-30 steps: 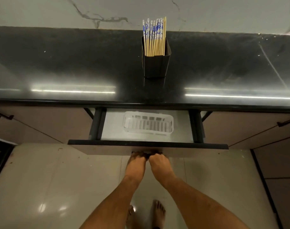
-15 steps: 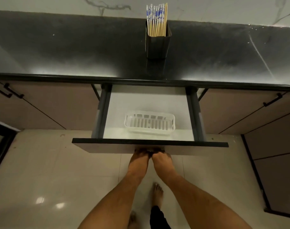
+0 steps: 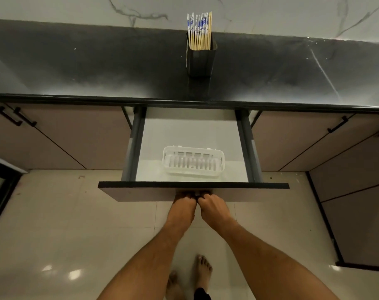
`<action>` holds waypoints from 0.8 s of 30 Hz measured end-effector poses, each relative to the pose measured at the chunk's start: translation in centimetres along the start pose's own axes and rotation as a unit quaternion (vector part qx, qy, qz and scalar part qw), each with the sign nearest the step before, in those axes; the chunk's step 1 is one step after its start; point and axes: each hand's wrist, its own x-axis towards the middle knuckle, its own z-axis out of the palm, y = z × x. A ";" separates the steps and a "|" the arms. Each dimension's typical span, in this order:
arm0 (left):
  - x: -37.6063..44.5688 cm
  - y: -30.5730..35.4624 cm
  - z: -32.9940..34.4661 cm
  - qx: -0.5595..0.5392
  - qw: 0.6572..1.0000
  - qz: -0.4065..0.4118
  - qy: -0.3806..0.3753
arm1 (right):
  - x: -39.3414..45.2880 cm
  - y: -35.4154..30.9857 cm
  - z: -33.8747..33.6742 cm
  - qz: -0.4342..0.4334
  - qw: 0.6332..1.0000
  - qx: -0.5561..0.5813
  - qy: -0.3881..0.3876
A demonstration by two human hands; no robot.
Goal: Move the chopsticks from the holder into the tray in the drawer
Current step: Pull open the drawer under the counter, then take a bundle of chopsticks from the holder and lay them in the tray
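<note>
- Sliding farther out than a second ago, the drawer [image 3: 192, 187] is now showing its whole white slotted tray [image 3: 192, 162], so loading can begin.
- Gripping under the drawer front side by side are the left hand [image 3: 183, 207] and right hand [image 3: 213, 208], fingertips hidden.
- Standing bundled upright in the black holder [image 3: 200, 59], well beyond both hands, are the blue-patterned chopsticks [image 3: 199, 30].

Your left hand [image 3: 184, 205] and right hand [image 3: 213, 207] sit side by side at 6 o'clock, fingers curled under the drawer [image 3: 192, 185] front. The white tray [image 3: 192, 162] lies in the open drawer. At 12 o'clock on the table [image 3: 97, 68], chopsticks [image 3: 199, 31] stand upright in the dark holder [image 3: 200, 61].
</note>
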 end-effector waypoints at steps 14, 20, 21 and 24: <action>-0.9 2.5 -11.5 0.097 0.956 0.090 0.261 | -1.1 0.7 -10.9 -0.030 0.979 -0.075 0.186; 1.2 3.9 -17.8 0.096 0.946 0.043 0.306 | 1.2 1.2 -16.7 -0.002 0.961 -0.148 0.235; 1.7 4.1 -18.7 0.099 0.946 0.040 0.308 | 1.7 1.3 -17.7 0.000 0.957 -0.156 0.244; 3.5 4.6 -21.7 0.103 0.942 0.043 0.315 | 3.4 1.9 -20.6 0.007 0.949 -0.168 0.268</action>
